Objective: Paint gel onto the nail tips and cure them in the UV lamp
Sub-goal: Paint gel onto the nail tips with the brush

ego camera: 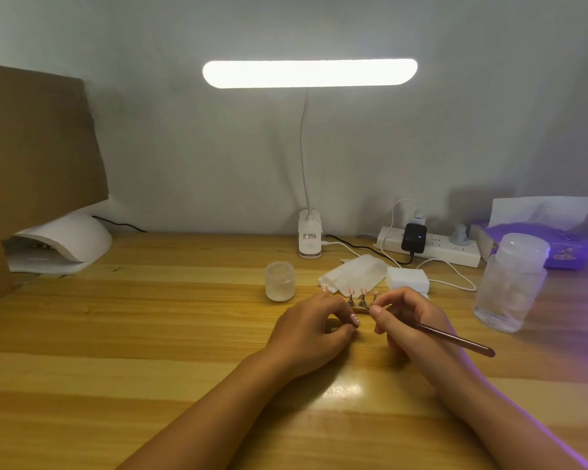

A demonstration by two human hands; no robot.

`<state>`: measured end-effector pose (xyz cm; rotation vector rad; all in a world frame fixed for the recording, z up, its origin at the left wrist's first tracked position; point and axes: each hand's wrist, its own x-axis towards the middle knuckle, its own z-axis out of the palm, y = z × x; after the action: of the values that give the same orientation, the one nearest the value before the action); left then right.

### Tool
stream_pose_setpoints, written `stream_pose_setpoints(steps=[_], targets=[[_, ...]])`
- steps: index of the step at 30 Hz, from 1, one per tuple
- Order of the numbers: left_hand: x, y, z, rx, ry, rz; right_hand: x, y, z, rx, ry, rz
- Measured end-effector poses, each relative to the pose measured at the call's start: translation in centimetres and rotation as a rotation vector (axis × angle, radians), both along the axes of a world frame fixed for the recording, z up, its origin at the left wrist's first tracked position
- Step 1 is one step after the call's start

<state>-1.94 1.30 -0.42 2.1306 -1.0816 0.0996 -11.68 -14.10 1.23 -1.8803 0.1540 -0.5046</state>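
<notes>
Several pink nail tips (357, 291) stand on small pegs in a holder at the table's middle, partly hidden behind my hands. My left hand (311, 329) pinches one pink nail tip (457, 319) between thumb and fingers, just in front of the holder. My right hand (409, 322) grips a dark reddish brush (455, 339), its handle pointing right and its tip hidden near the held nail tip. A small frosted gel jar (279, 280) stands left of the holder. The white UV lamp (62, 244) sits at the far left by the wall.
A lit desk lamp (309, 242) stands at the back centre. White wipes (357, 271) and a white pad (407, 279) lie behind the holder. A power strip (455, 251) with cables, a clear bottle (510, 283) and a purple box (564, 249) crowd the right. Cardboard (31, 147) leans at left.
</notes>
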Motion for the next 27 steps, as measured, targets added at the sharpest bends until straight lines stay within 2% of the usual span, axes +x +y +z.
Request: stream_pose_setpoints(steps=[4,12,17,23,27], targets=[[0.14,0.05,-0.11,-0.007,-0.002,0.003,-0.05,-0.12,-0.05,0.047,-0.001,-0.036],[0.12,0.03,0.00,-0.017,-0.016,-0.014,0.26,-0.05,-0.20,-0.075,0.089,-0.009],[0.09,0.06,0.07,-0.012,-0.013,-0.019,0.45,-0.38,-0.58,-0.130,0.108,-0.063],[0.06,0.06,0.02,-0.025,-0.009,-0.021,0.37,-0.41,-0.27,-0.044,0.058,-0.005],[0.02,0.05,0.00,-0.028,-0.009,-0.032,0.38,-0.33,-0.56,-0.184,0.075,0.003]])
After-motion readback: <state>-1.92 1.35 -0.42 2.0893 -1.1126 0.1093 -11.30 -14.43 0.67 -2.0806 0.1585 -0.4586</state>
